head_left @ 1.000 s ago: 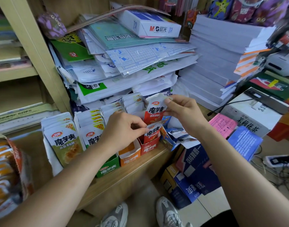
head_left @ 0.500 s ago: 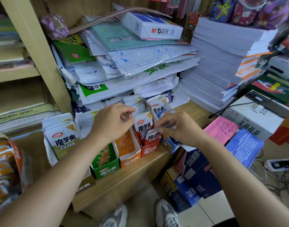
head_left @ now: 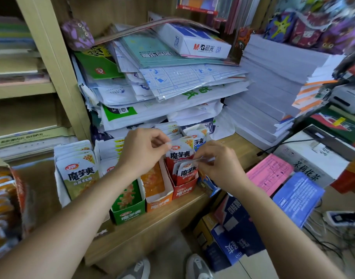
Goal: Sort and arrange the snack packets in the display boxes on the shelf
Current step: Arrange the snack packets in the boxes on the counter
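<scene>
Your left hand (head_left: 144, 152) pinches the tall red packet (head_left: 179, 155) by its top seal, your right hand (head_left: 218, 166) the front packet (head_left: 187, 172); both look light, soft, slippery.

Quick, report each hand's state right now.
Left hand: pinches the top edge of the rear red packet in the red display box.
Right hand: pinches the top edge of the front red packet in that box.
</scene>
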### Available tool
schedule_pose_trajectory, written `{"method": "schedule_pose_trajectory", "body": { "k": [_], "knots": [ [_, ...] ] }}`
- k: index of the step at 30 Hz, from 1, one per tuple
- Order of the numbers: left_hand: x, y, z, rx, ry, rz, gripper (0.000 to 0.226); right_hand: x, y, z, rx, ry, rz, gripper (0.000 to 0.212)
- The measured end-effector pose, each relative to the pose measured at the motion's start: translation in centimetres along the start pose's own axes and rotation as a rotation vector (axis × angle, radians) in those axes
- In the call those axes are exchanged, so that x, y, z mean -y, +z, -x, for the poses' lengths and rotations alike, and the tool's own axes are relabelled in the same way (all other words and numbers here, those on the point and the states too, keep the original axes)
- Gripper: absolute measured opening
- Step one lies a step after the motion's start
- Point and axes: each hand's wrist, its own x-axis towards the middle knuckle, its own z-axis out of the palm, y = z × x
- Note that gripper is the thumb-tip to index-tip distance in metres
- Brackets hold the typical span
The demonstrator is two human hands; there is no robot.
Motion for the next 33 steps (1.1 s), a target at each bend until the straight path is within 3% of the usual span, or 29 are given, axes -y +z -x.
{"method": "schedule_pose_trajectory", "body": {
  "k": [4,7,10,12,13,16,22,26,33],
  "knots": [
    [0.1,-0.3,0.6,0.286,-0.008,-0.009,0.006,0.1,0.5,0.0,0.016,0.147,-0.023,0.022],
    [-0.1,-0.4,1.0,0.280,-0.019,0.118,0.017,0.2,-0.4,-0.4,0.033,0.280,-0.210,0.027],
    [-0.4,-0.3,1.5,0.248,0.063,0.035,0.016,0.8,-1.0,-1.8,-0.144,0.349,-0.370,0.013],
    [-0.7,0.2,1.7,0.209,0.083,-0.035,0.007,1.1,-0.8,-3.1,-0.245,0.353,-0.304,0.003],
    [-0.8,0.5,1.7,0.190,0.084,-0.049,0.007,1.2,-0.5,-3.6,-0.261,0.340,-0.246,0.009],
    [-1.2,0.6,1.8,0.215,0.077,-0.018,0.004,1.5,0.2,-5.0,-0.189,0.321,-0.144,0.020],
    [-1.4,0.1,2.1,0.339,0.051,0.054,0.003,1.7,0.9,-6.2,-0.095,0.292,0.056,0.022],
    [-1.1,0.0,2.1,0.351,0.031,0.051,0.005,1.7,0.1,-6.4,-0.207,0.319,-0.114,0.016],
    [-0.9,0.3,2.2,0.283,0.036,0.044,0.003,2.4,-2.7,-5.1,-0.431,0.271,-0.634,0.009]
  ]
}}
